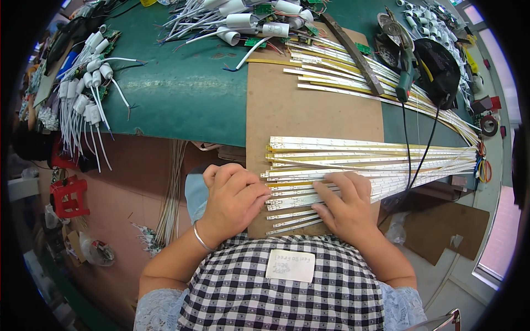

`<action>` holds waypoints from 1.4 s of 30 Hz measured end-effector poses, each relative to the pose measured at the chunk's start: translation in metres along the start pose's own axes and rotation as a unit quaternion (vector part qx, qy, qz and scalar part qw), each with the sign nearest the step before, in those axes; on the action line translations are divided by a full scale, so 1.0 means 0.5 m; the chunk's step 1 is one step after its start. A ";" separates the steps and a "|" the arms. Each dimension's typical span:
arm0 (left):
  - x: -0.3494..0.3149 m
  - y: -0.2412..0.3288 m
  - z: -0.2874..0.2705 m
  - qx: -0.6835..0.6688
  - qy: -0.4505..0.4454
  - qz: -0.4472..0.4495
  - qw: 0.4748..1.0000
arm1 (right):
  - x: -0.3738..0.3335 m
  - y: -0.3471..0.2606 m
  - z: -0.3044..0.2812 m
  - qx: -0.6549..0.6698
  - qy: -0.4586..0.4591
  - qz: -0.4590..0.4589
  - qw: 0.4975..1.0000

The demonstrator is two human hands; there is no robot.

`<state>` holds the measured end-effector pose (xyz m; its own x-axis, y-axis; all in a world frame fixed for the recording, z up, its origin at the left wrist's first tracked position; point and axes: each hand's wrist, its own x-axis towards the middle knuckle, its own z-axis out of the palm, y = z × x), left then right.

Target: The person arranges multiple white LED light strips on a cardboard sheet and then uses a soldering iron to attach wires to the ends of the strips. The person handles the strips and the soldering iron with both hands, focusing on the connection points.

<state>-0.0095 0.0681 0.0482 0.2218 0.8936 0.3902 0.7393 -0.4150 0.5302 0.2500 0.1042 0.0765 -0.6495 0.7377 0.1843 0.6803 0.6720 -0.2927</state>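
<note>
A fan of long, narrow white LED strips (331,144), some with yellow edges, lies across a brown board (270,110) in front of me. Their left ends spread apart, while toward the right they run together. My left hand (233,196) is at those left ends, fingers curled, with thumb and forefinger closed at the end of one LED strip; the exact contact is partly hidden. Over the nearer strips rests my right hand (349,205), its thumb and forefinger apart and fingertips touching the strips. Several shorter-looking strip ends (292,220) show between my hands, close to my apron.
More strips (326,83) lie farther back beneath a dark bar (353,52). A soldering tool with a green handle (407,74) stands right, its cord crossing the strips. White cylindrical parts with wires pile up at the back (237,22) and left (91,83). A red stool (70,197) is below left.
</note>
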 end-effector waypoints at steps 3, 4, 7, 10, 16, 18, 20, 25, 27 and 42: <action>0.002 -0.007 -0.006 0.007 0.003 -0.002 1.000 | -0.010 0.000 0.007 0.006 0.004 -0.003 1.000; 0.005 -0.010 -0.007 0.011 0.004 -0.001 1.000 | -0.013 0.000 0.009 0.002 0.007 -0.006 1.000; 0.015 -0.010 -0.008 0.031 -0.001 0.025 0.999 | -0.019 -0.001 0.011 -0.001 0.017 -0.013 1.000; 0.023 -0.003 -0.007 0.043 -0.006 0.022 0.999 | -0.024 -0.002 0.015 0.015 0.015 -0.013 1.000; 0.028 0.004 -0.016 0.099 -0.022 0.051 0.994 | -0.025 -0.005 0.017 0.022 0.024 -0.010 0.999; 0.028 0.003 -0.012 0.117 -0.022 0.062 0.991 | -0.024 -0.005 0.017 0.024 0.026 -0.009 0.999; 0.028 0.006 -0.011 0.135 -0.018 0.074 0.988 | -0.025 -0.004 0.018 0.026 0.028 -0.009 0.999; 0.032 0.008 -0.015 0.091 -0.034 0.071 0.993 | -0.022 -0.003 0.019 0.031 0.041 -0.012 0.999; 0.036 0.014 -0.018 0.080 -0.044 0.049 0.995 | -0.021 -0.003 0.019 0.030 0.044 -0.012 0.999; 0.020 0.010 -0.015 0.153 -0.050 0.142 0.977 | -0.029 -0.004 0.019 0.004 0.038 -0.009 0.999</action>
<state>-0.0087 0.0737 0.0604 0.4947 0.7689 0.4051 0.7912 -0.5913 0.1560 0.2547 0.0914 0.0656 -0.6345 0.7281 0.2595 0.6654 0.6853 -0.2959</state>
